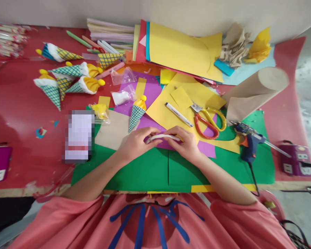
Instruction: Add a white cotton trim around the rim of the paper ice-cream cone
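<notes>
My left hand [137,141] and my right hand [184,142] meet over the green paper sheet [145,173] and pinch a curved white strip [162,137] between their fingertips, one hand at each end. Both hands are closed on it. Just behind them lie a purple sheet [151,93] and a yellow sheet [168,112]. A small paper cone [136,113] with a blue grid pattern and a yellow top lies a little beyond my left hand.
Red-and-yellow scissors [208,119] and a white marker [178,114] lie on the yellow sheet. A blue glue gun [248,141] rests at the right, a brown paper roll [256,90] behind it. Several finished cones [67,79] lie far left. Stacked coloured paper [181,52] sits at the back.
</notes>
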Available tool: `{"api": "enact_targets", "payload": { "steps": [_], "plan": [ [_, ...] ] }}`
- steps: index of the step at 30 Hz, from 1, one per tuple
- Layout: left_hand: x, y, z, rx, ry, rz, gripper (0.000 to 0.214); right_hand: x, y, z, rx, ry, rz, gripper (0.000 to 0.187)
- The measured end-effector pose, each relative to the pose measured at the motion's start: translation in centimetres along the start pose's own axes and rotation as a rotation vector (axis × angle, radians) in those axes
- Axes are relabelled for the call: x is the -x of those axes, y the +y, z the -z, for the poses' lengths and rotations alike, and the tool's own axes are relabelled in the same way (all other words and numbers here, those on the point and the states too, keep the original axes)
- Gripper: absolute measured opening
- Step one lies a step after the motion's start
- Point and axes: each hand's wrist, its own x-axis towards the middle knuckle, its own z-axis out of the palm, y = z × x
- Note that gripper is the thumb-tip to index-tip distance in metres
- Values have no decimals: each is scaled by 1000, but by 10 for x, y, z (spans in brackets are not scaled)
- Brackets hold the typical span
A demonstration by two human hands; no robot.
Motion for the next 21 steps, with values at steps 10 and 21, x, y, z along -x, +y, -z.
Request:
{"api": "enact_targets", "payload": {
  "steps": [10,21],
  "plan": [
    [2,0,0,-21,56,-42,18,2,3,-2,-42,26,-101,14],
    [2,-3,0,32,22,-91,16,2,2,-2,-92,-39,-39,12]
  ]
}}
